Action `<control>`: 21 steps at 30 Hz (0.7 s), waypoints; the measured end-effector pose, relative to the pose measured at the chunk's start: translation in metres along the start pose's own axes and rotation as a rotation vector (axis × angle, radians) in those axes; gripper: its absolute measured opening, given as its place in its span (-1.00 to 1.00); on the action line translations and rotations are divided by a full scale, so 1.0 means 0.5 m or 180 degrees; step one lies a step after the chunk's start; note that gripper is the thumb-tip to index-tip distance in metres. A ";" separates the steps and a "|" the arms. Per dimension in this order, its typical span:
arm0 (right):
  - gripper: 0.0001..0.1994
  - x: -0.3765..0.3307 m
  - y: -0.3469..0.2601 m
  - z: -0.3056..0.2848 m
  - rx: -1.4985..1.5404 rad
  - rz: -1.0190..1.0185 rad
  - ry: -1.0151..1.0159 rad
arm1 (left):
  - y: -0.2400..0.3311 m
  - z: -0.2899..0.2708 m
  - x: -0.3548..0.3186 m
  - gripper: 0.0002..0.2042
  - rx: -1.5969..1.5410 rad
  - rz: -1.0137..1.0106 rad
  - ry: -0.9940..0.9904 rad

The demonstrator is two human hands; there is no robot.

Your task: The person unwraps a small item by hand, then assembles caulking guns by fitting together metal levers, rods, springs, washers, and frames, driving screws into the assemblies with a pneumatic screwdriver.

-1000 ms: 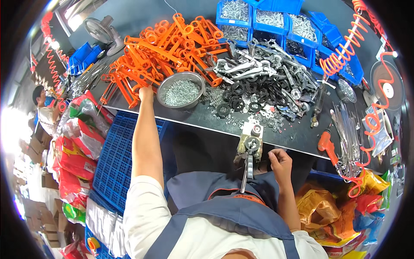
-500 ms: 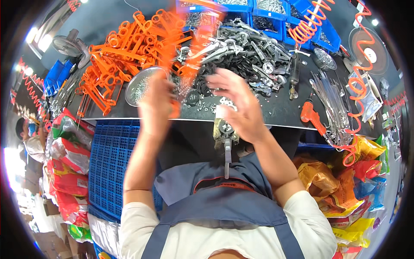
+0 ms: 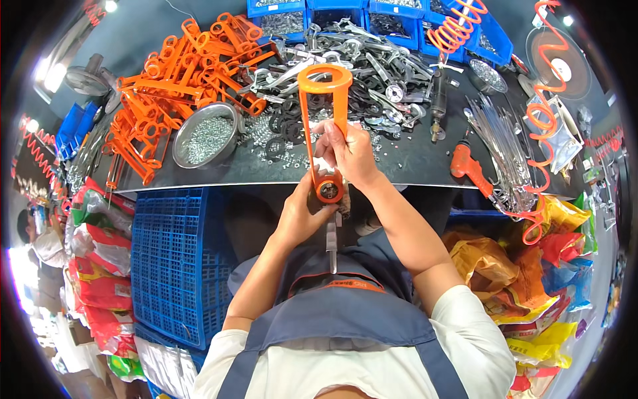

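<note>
orange frame [image 3: 323,100] – glossy, smooth plastic

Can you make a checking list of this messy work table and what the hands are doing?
Surface: dark workbench, crowded.
Job's things: orange plastic frame with ring top, held upright at the bench edge.
Clutter: orange plastic frames pile; round metal bowl of small screws; grey metal parts heap; blue bins.
Grips: left hand holds the frame's lower end; right hand grips its side.
Cables: coiled orange hoses.
Surroundings: blue plastic crate; coloured bags.
</note>
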State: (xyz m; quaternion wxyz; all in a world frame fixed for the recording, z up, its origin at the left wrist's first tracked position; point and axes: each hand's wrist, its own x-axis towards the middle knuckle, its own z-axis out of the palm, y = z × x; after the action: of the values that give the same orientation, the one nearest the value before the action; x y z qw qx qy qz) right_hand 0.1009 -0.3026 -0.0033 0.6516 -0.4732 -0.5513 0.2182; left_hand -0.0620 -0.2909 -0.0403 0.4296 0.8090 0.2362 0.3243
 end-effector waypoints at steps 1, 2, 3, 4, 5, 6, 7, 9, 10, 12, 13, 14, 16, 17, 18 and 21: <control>-0.67 -0.004 -0.005 0.001 0.0136 -0.0005 -0.0070 | -0.010 -0.002 -0.004 -0.36 0.0028 0.0022 -0.0008; -0.66 -0.009 -0.014 0.004 0.0128 -0.0007 -0.0189 | -0.020 -0.003 -0.007 -0.34 0.0054 0.0043 -0.0017; -0.70 -0.014 -0.018 0.000 0.0151 0.0156 -0.0259 | -0.029 0.000 -0.005 -0.34 -0.0139 -0.0075 0.0009; -0.74 -0.016 -0.019 -0.005 0.0175 0.0313 -0.0318 | -0.027 -0.001 -0.002 -0.34 -0.0146 -0.0084 0.0005; -0.74 -0.022 -0.025 -0.006 0.0174 0.0326 -0.0318 | -0.020 -0.005 0.001 -0.36 0.0078 0.0018 -0.0027; -0.80 -0.034 -0.032 -0.006 -0.0644 -0.0569 0.0224 | -0.015 -0.008 0.003 -0.39 0.0303 0.0119 -0.0060; -0.80 -0.051 -0.037 -0.004 -0.1444 -0.1476 0.0764 | -0.012 -0.005 0.004 -0.41 0.0363 0.0283 0.0105; -0.74 -0.150 -0.017 -0.004 -0.1249 -0.1298 0.0927 | -0.014 0.003 0.010 -0.41 0.0504 0.0316 0.0150; -0.79 -0.188 -0.012 0.008 -0.1060 -0.1560 0.0822 | -0.015 0.009 0.008 -0.41 0.0643 0.0348 0.0177; -0.91 -0.218 -0.034 0.033 -0.0402 -0.1455 -0.0252 | -0.020 0.018 0.009 -0.42 0.0656 0.0401 0.0235; -0.93 -0.232 -0.029 0.043 -0.0303 -0.1309 -0.0556 | -0.018 0.021 0.011 -0.44 0.0609 0.0401 0.0343; -0.93 -0.246 -0.026 0.054 -0.0308 -0.1179 -0.0574 | -0.018 0.023 0.010 -0.45 0.0561 0.0404 0.0452; -0.92 -0.260 -0.024 0.066 -0.0290 -0.1271 -0.0640 | -0.021 0.030 -0.006 -0.45 0.0584 0.0358 0.0457; -0.92 -0.259 -0.022 0.068 -0.0301 -0.1274 -0.0626 | -0.024 0.032 -0.012 -0.43 0.0509 0.0349 0.0481; -0.91 -0.257 -0.020 0.069 -0.0339 -0.1274 -0.0652 | -0.026 0.034 -0.013 -0.42 0.0431 0.0341 0.0505; -0.88 -0.257 -0.023 0.074 -0.0412 -0.1263 -0.0642 | -0.027 0.040 -0.010 -0.39 0.0425 0.0204 0.0502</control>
State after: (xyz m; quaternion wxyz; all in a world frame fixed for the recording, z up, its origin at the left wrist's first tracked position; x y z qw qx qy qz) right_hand 0.0256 -0.3974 -0.0612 0.5916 -0.3721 -0.7087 0.0961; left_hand -0.0524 -0.2983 -0.0617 0.3442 0.8149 0.2645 0.3841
